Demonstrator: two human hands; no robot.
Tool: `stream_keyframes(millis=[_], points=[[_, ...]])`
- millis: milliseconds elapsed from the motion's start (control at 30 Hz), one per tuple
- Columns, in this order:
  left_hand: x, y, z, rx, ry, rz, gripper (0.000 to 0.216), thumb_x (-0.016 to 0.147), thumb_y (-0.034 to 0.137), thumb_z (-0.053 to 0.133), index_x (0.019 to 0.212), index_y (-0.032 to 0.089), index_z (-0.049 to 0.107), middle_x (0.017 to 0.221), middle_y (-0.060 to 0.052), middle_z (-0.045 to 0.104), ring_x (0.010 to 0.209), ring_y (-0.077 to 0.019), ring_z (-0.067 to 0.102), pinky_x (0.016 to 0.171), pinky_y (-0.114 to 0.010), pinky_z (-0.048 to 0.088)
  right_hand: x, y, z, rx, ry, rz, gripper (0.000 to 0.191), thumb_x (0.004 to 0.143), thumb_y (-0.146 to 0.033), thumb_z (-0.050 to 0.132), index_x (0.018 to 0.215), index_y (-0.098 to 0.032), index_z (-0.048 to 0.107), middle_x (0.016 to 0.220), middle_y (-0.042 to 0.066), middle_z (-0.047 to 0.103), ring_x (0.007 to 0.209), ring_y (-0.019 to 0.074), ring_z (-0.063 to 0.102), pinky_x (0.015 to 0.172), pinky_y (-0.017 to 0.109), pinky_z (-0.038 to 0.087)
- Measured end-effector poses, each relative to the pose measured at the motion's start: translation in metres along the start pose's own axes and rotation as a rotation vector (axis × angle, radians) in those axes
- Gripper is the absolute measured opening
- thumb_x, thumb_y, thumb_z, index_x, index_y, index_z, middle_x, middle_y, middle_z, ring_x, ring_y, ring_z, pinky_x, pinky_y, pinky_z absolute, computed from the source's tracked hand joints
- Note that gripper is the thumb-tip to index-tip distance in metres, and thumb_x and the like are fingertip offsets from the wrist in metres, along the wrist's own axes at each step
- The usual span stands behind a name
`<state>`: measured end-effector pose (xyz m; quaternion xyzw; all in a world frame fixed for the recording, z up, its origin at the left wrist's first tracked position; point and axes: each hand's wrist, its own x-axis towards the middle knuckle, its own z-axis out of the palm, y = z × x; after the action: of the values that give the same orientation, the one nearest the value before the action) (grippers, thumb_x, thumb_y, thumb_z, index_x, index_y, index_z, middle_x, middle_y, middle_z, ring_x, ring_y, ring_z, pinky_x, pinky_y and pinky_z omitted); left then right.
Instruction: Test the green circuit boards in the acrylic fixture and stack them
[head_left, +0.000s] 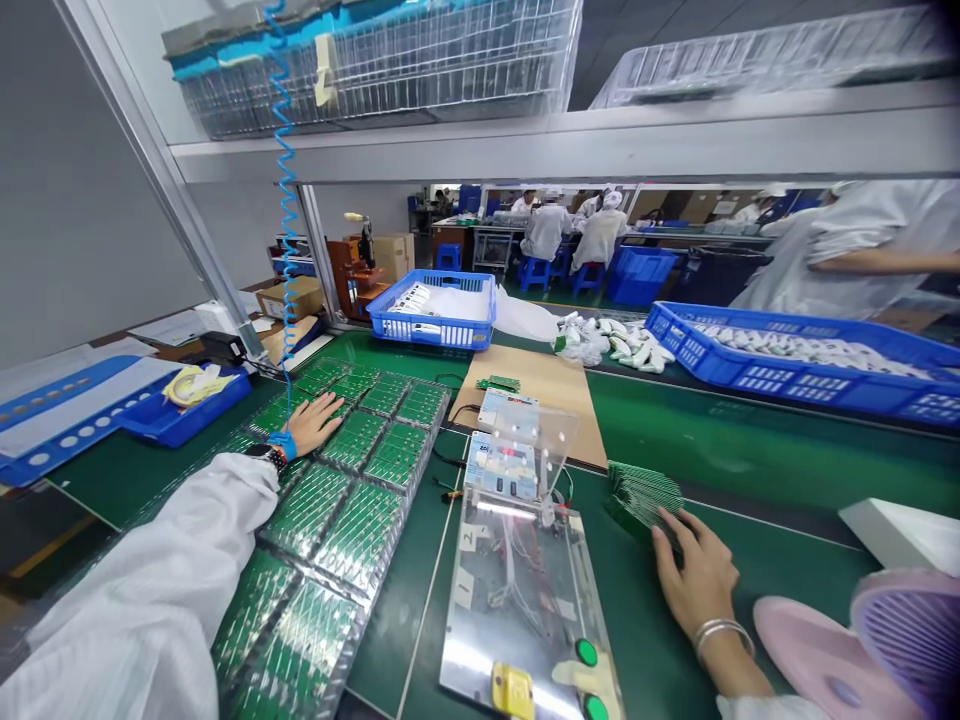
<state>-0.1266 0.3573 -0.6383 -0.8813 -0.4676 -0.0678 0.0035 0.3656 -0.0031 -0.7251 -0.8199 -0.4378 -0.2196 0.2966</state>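
Observation:
My left hand lies flat with its fingers stretched over a clear tray filled with green circuit boards. A blue wrist strap with a coiled cord runs up from that wrist. On the right, my right hand is at the near edge of a stack of green circuit boards standing on the mat. Its fingers are bent and slightly apart; whether they grip a board is hard to make out. Between the hands sits a test fixture with a clear lid, green buttons and two small meters behind it.
Blue baskets of white parts stand at the back, with loose white parts between them. A pink fan and a white box are at right. A shelf beam crosses overhead. A co-worker's sleeve shows behind.

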Motion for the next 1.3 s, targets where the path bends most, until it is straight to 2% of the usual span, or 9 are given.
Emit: stream_keyframes(millis=[233, 467, 700, 967, 1067, 1167, 1300], points=[[-0.015, 0.014, 0.001, 0.007, -0.038, 0.031, 0.055, 0.090, 0.040, 0.023, 0.139, 0.017, 0.030, 0.146, -0.007, 0.023, 0.135, -0.0212, 0.018, 0.108, -0.045, 0.014, -0.001, -0.004, -0.003, 0.003, -0.030, 0.018, 0.050, 0.083, -0.048, 0.030, 0.104, -0.015, 0.061, 0.113, 0.015, 0.055, 0.104, 0.0336, 0.049, 0.080, 0.050, 0.041], [-0.030, 0.037, 0.000, 0.007, -0.046, 0.062, 0.054, 0.091, 0.042, 0.021, 0.140, 0.019, 0.027, 0.146, -0.007, 0.021, 0.135, -0.0216, 0.016, 0.109, -0.047, 0.011, -0.002, -0.008, -0.004, -0.003, -0.043, 0.021, 0.049, 0.083, -0.047, 0.030, 0.104, -0.016, 0.061, 0.112, 0.015, 0.054, 0.104, 0.0330, 0.048, 0.081, 0.049, 0.041], [-0.050, 0.079, -0.001, -0.002, -0.060, 0.156, 0.054, 0.093, 0.042, 0.021, 0.140, 0.018, 0.026, 0.147, -0.007, 0.019, 0.136, -0.0210, 0.013, 0.110, -0.044, 0.015, -0.003, -0.006, -0.002, 0.006, -0.042, 0.037, 0.048, 0.083, -0.048, 0.031, 0.104, -0.017, 0.061, 0.113, 0.014, 0.053, 0.105, 0.0331, 0.047, 0.081, 0.051, 0.041], [-0.092, 0.127, 0.000, -0.032, -0.051, 0.237, 0.056, 0.093, 0.045, 0.024, 0.141, 0.018, 0.021, 0.148, -0.009, 0.014, 0.136, -0.0245, 0.010, 0.109, -0.048, 0.013, -0.004, -0.007, -0.002, -0.009, -0.056, 0.026, 0.049, 0.084, -0.048, 0.030, 0.104, -0.016, 0.062, 0.114, 0.015, 0.053, 0.105, 0.0332, 0.047, 0.082, 0.051, 0.041], [-0.096, 0.129, -0.003, -0.116, -0.114, 0.208, 0.056, 0.093, 0.049, 0.024, 0.142, 0.020, 0.021, 0.148, -0.008, 0.014, 0.136, -0.0258, 0.010, 0.108, -0.050, 0.010, -0.004, -0.008, -0.003, -0.011, -0.060, 0.026, 0.049, 0.084, -0.048, 0.030, 0.104, -0.016, 0.062, 0.114, 0.015, 0.052, 0.106, 0.0329, 0.047, 0.082, 0.050, 0.042], [-0.089, 0.118, -0.011, -0.233, -0.141, 0.214, 0.051, 0.094, 0.044, 0.023, 0.141, 0.023, 0.022, 0.147, -0.007, 0.021, 0.134, -0.0247, 0.018, 0.106, -0.048, 0.017, -0.005, -0.009, -0.004, -0.011, -0.064, 0.039, 0.049, 0.084, -0.048, 0.030, 0.105, -0.017, 0.061, 0.115, 0.015, 0.052, 0.107, 0.0331, 0.046, 0.082, 0.051, 0.042], [-0.075, 0.098, -0.019, -0.288, -0.156, 0.304, 0.041, 0.091, 0.039, 0.037, 0.129, 0.026, 0.045, 0.134, -0.007, 0.042, 0.124, -0.0266, 0.035, 0.099, -0.042, 0.028, -0.006, -0.009, -0.004, -0.002, -0.064, 0.046, 0.046, 0.085, -0.046, 0.032, 0.106, -0.017, 0.060, 0.116, 0.015, 0.051, 0.108, 0.0324, 0.045, 0.083, 0.051, 0.041]])
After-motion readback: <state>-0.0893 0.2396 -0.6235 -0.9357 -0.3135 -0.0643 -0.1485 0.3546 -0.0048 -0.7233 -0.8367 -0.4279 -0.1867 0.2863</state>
